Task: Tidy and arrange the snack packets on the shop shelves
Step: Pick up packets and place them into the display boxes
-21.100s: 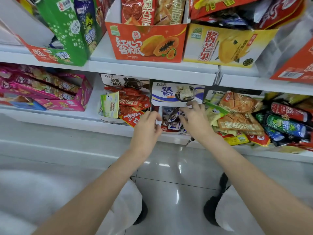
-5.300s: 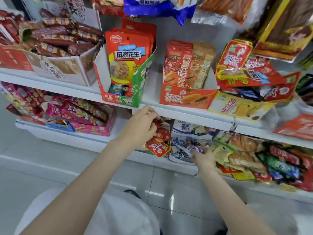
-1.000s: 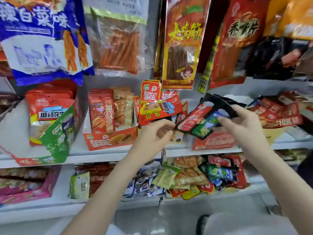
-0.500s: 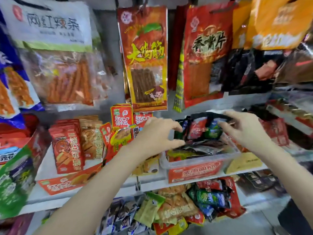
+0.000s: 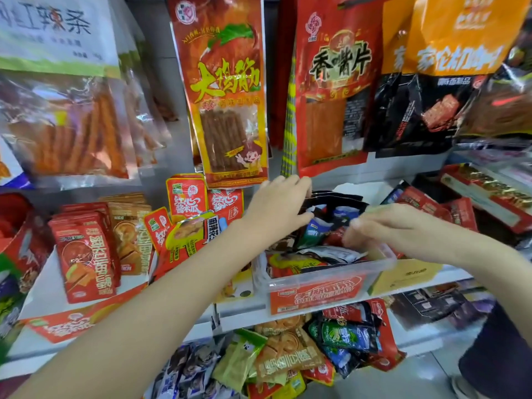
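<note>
Overhead I read 大鸡筋 on the hanging orange packet (image 5: pixel 227 90) and 香嘴片 on the red one (image 5: pixel 334 82) beside it; red papaya packets (image 5: pixel 187 197) stand on the shelf (image 5: pixel 239 309) to the left. My left hand (image 5: pixel 276 208) reaches over the clear plastic tub (image 5: pixel 316 280), fingers curled on the small black-edged snack packets (image 5: pixel 325 223) standing in it. My right hand (image 5: pixel 400 228) comes in from the other side, fingertips at the same packets; motion blur hides whether it pinches them
</note>
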Demonstrator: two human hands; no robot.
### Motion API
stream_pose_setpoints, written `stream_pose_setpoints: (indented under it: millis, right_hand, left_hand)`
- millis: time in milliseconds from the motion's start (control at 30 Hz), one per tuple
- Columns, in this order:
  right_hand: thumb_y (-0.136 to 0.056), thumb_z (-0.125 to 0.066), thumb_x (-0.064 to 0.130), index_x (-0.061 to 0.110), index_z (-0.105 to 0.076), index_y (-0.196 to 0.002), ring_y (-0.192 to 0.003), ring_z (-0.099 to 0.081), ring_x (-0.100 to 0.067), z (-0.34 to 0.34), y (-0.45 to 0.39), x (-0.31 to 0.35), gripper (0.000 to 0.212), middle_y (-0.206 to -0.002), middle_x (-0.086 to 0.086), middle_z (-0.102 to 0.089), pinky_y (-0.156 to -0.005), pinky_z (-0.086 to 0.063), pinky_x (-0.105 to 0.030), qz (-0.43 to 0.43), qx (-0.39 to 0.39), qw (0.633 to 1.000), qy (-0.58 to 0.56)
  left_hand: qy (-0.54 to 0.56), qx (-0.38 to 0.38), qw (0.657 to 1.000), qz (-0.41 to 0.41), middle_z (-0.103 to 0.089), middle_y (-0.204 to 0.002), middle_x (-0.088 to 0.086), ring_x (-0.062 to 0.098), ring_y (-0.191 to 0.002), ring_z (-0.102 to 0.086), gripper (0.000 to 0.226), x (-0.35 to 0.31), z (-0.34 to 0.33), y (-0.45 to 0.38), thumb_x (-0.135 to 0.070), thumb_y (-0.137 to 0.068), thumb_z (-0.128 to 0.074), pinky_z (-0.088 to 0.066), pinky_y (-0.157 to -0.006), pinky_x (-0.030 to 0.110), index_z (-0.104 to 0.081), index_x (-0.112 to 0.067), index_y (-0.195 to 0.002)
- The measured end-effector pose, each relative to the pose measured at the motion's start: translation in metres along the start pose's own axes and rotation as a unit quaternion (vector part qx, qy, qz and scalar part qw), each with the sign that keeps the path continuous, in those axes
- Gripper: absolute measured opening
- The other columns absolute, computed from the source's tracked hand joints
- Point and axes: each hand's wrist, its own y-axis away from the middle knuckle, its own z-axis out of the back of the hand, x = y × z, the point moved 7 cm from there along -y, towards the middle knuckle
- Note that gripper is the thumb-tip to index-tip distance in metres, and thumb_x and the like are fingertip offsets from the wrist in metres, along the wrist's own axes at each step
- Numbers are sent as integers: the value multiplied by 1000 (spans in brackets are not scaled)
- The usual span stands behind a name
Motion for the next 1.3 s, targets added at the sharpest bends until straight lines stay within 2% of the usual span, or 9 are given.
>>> stream_pose_setpoints:
  millis: [100, 267, 433, 600, 667, 767, 900, 1067, 1300]
  right_hand:
    - [-100, -34, 31, 22, -56, -121, -68, -53, 17, -20, -32, -8, 32, -113, 11, -58, -63, -38, -5, -36, 93, 975, 200]
    - [-97, -40, 32, 27, -49, -130, -123, -45, -20, -53, -59, -31, 34, -138, 5, -46, -102, -38, -34, -81, 233, 911, 330]
    - [-87, -54, 14, 21, -61, -101, -67, -60, 5, -27, -52, -16, 17, -92, 10, -60, -51, -44, -10, -62, 124, 973, 185]
    - [-89, -51, 19, 16, -63, -88, -71, -63, -17, 28, -34, -11, 12, -76, -1, -61, -58, -48, -20, -62, -183, 979, 64]
    - [-88, -58, 19, 15, -63, -85, -49, -48, -4, 31, -24, -9, 6, -58, 3, -50, -45, -37, -9, -43, -226, 972, 55]
    - [-80, -70, 24, 13, -64, -98, -74, -62, -16, 30, -11, -15, 22, -79, -5, -67, -74, -51, -30, -42, -256, 965, -23]
    - [-76, -74, 11, 13, -64, -98, -79, -65, -17, 28, 9, -3, 25, -92, -7, -71, -75, -52, -33, -26, -294, 945, -138]
    - [-81, -64, 4, 8, -65, -85, -64, -63, -8, 3, 22, 39, 6, -73, 1, -70, -62, -49, -16, 34, -219, 901, -373]
    - [-63, -82, 23, 24, -64, -88, -74, -59, -17, -112, 20, 70, 31, -82, -3, -66, -68, -41, -32, -10, -21, 915, -403]
  left_hand:
    - [7, 35, 999, 30, -51, -103, -1, 20, -96, -49, 31, 7, -6, -4, -41, -88, -54, -33, -78, 31, -47, -17, -105]
    - [-61, 164, 983, 60, -52, -71, -2, 21, -76, -54, 43, 20, -16, 6, -51, -93, -39, -33, -86, 37, -56, -11, -92]
    - [-114, 374, 917, 83, -59, -99, 0, 21, -94, -53, 42, 35, -48, 25, -47, -86, -56, -28, -83, 35, -55, -17, -115]
    - [-88, 265, 957, 82, -58, -90, -2, 21, -100, -53, 15, 36, -35, 16, -27, -86, -61, -28, -83, 34, -66, -19, -98]
    - [-39, 190, 977, 83, -58, -88, -3, 20, -97, -55, 14, 33, -13, 12, -28, -90, -56, -34, -87, 34, -64, -19, -95]
    - [111, 60, 986, 105, -54, -87, -2, 20, -89, -55, 13, 34, 30, 14, -20, -93, -48, -38, -74, 29, -59, -13, -93]
    - [239, -76, 960, 126, -60, -84, 4, 26, -82, -56, 8, 48, 73, 42, -17, -93, -50, -40, -69, 33, -53, -14, -86]
    - [316, -162, 922, 156, -57, -70, -17, 15, -65, -53, 14, 65, 103, 104, -26, -88, -57, -39, -63, 29, -53, -32, -76]
    - [260, 22, 954, 146, -67, -81, 4, 17, -61, -56, 5, 64, 46, 213, -47, -83, -49, -43, -59, 32, -51, -44, -79]
